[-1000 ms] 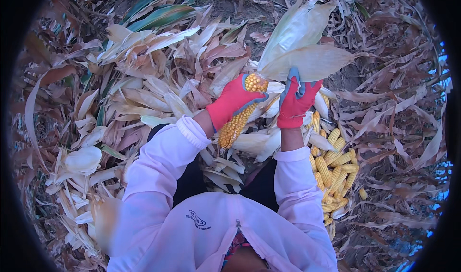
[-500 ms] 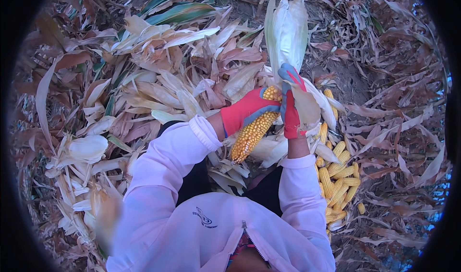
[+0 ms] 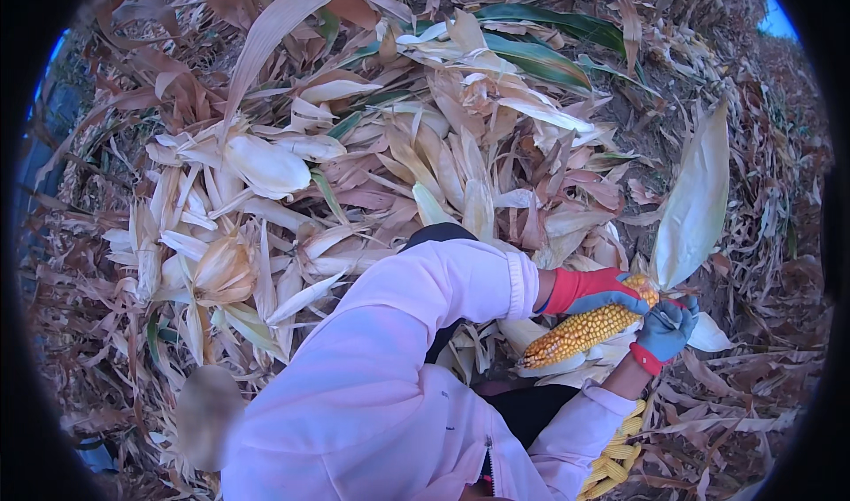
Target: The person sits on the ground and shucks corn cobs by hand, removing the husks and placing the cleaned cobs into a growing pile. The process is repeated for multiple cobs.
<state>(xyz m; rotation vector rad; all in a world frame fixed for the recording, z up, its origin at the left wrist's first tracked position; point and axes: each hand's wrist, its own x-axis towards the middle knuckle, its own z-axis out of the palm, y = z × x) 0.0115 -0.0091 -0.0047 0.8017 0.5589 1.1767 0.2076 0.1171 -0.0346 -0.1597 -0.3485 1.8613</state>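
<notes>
Dry husks (image 3: 381,173) cover ground around gloved hands gripping corn cob (image 3: 580,331).

The ground (image 3: 744,430) is covered with dry brown maize leaves; pale husks (image 3: 266,165) are heaped in daylight.

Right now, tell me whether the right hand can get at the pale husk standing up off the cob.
Probably yes. The right hand already grips the cob at its base, right where the pale husk rises, with nothing between them. The left hand holds the cob beside it.
</notes>
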